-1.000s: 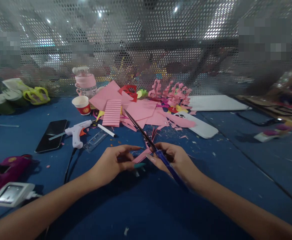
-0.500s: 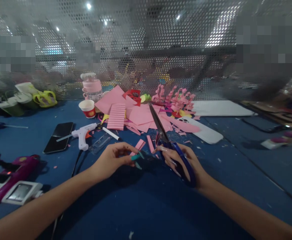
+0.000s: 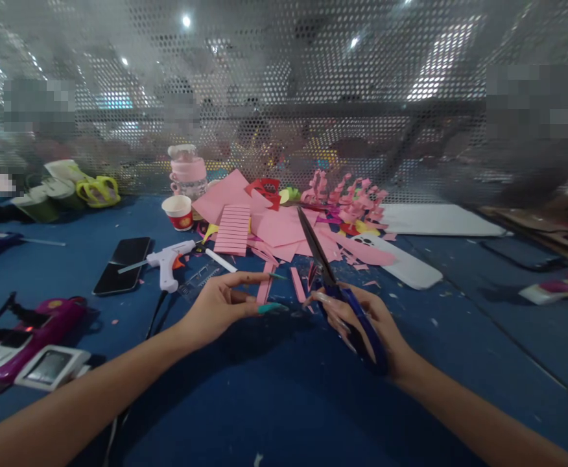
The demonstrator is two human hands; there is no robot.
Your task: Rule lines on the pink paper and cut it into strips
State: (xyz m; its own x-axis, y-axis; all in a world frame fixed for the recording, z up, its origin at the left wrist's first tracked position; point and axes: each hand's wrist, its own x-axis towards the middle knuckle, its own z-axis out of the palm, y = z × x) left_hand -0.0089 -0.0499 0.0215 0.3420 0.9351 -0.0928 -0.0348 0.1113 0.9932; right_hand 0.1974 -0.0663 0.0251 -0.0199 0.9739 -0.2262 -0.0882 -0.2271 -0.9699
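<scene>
One pink paper strip (image 3: 264,290) pinched in left hand (image 3: 218,310); one pair of scissors (image 3: 335,285) clasped in right hand (image 3: 369,324).

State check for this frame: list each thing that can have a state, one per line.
left hand: pinching a pink paper strip
right hand: gripping the scissors
scissors: blades shut, pointing away
glue gun: lying on its side
phone: screen dark, flat
paper cup: upright

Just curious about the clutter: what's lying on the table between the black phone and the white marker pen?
In the head view, a white glue gun lies between the phone and the marker pen, its cord trailing toward the person.
</scene>
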